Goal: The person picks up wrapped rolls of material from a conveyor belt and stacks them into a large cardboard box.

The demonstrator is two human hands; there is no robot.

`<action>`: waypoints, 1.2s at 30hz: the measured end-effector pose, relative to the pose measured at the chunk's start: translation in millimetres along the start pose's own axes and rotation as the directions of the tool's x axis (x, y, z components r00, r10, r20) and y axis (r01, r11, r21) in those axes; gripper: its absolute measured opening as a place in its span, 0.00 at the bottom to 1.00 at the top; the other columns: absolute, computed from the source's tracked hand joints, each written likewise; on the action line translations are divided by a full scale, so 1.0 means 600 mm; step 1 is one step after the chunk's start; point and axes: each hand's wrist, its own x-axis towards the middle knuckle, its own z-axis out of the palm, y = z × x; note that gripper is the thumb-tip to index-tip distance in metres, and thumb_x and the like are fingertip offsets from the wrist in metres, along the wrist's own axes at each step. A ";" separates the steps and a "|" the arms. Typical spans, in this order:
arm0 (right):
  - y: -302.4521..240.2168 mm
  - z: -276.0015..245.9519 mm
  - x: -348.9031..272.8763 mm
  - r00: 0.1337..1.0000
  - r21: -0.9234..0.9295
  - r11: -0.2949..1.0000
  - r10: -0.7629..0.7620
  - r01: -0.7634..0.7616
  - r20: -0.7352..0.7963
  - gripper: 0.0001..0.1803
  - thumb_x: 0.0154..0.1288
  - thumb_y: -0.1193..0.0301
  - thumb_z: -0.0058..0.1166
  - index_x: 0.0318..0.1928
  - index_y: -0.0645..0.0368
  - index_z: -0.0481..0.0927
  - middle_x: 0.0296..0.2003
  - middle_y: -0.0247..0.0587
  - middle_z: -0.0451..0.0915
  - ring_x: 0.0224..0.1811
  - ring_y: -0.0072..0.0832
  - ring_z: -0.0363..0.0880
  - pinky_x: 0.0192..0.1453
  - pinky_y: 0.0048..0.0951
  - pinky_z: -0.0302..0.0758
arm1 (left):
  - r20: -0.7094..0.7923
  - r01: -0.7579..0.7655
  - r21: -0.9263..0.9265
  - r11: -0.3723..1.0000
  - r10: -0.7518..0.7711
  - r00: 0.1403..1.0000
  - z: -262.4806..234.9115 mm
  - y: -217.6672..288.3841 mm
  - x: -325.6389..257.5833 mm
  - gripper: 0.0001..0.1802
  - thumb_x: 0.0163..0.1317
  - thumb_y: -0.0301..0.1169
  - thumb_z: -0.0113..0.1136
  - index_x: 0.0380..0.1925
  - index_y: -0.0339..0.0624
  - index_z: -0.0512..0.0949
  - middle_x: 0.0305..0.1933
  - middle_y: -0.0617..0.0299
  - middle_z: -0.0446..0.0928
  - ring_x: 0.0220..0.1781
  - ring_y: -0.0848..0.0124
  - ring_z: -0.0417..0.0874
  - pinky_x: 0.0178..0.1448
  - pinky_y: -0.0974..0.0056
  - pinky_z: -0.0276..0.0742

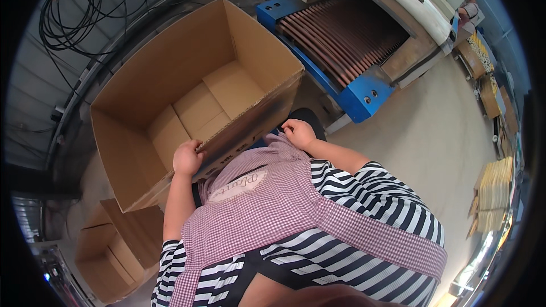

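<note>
Grip, left (187, 158): closed on the near rim of the large carton (165, 74), fingertips bent over the edge of the wall. Grip, right (300, 133): fingers curled inward, at the front of the wearer's apron, just beside the near wall of the carton; I cannot tell whether it pinches cloth, something else or nothing.

Large carton: brown corrugated board, open at the top, one item. I find it directly ahead of the body and slanted across my view, its floor flaps visible inside, dark printing on the near outer wall. What bears its weight is hidden from me.

Apron (250, 207): pink-and-white check, pale oval patch at the front. Striped top (387, 193): black and white, worn beneath it. Dark rounded form (307, 118): behind the right grip, kind unclear to me.

Roller unit (341, 28): brown rollers in a blue end frame, beyond the carton to the right; whether the two touch, I cannot tell.

Smaller carton (94, 239): open, lower left. Black cable coil (57, 42): upper left, against the wall. Board stack (492, 196): pale flat sheets, far right. Co-worker (470, 10): upper right, well apart. Floor (415, 131): pale grey, right of the roller unit.
</note>
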 end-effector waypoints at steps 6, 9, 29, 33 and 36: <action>-0.007 -0.004 0.000 0.997 -0.004 0.998 0.066 -0.066 0.034 0.10 0.63 0.68 0.55 0.40 0.56 0.85 0.42 0.46 0.86 0.48 0.45 0.83 0.54 0.42 0.79 | -0.006 -0.010 0.010 1.000 0.010 1.000 0.006 -0.004 0.004 0.17 0.54 0.36 0.70 0.45 0.48 0.84 0.47 0.56 0.84 0.55 0.56 0.82 0.59 0.53 0.78; -0.006 -0.009 -0.004 0.998 -0.012 0.998 0.063 -0.063 0.003 0.09 0.62 0.68 0.55 0.40 0.56 0.85 0.42 0.47 0.86 0.47 0.45 0.84 0.54 0.41 0.79 | 0.004 -0.018 0.025 1.000 0.018 1.000 0.006 -0.009 0.007 0.17 0.54 0.36 0.70 0.45 0.48 0.84 0.47 0.56 0.84 0.55 0.56 0.81 0.60 0.53 0.77; 0.007 0.001 0.003 0.997 0.012 0.997 0.079 -0.079 -0.015 0.09 0.63 0.68 0.57 0.41 0.56 0.85 0.39 0.46 0.86 0.41 0.42 0.85 0.49 0.39 0.80 | -0.010 -0.002 0.015 1.000 0.002 1.000 0.002 -0.003 0.005 0.17 0.54 0.36 0.70 0.45 0.47 0.84 0.46 0.56 0.84 0.54 0.55 0.82 0.58 0.53 0.78; -0.008 -0.011 0.002 0.991 0.027 0.991 0.130 -0.131 0.028 0.09 0.63 0.68 0.56 0.41 0.56 0.85 0.41 0.47 0.85 0.46 0.45 0.83 0.53 0.40 0.79 | -0.015 -0.008 0.019 1.000 0.008 1.000 0.004 -0.007 0.003 0.17 0.54 0.36 0.70 0.44 0.47 0.84 0.46 0.56 0.84 0.54 0.56 0.82 0.58 0.53 0.78; -0.010 -0.016 0.000 0.990 0.021 0.990 0.141 -0.142 0.029 0.09 0.63 0.68 0.56 0.41 0.56 0.85 0.41 0.46 0.85 0.46 0.45 0.83 0.53 0.40 0.79 | -0.016 -0.008 0.013 1.000 0.008 1.000 0.001 -0.003 0.004 0.17 0.54 0.36 0.70 0.44 0.47 0.84 0.47 0.56 0.84 0.54 0.56 0.82 0.58 0.53 0.78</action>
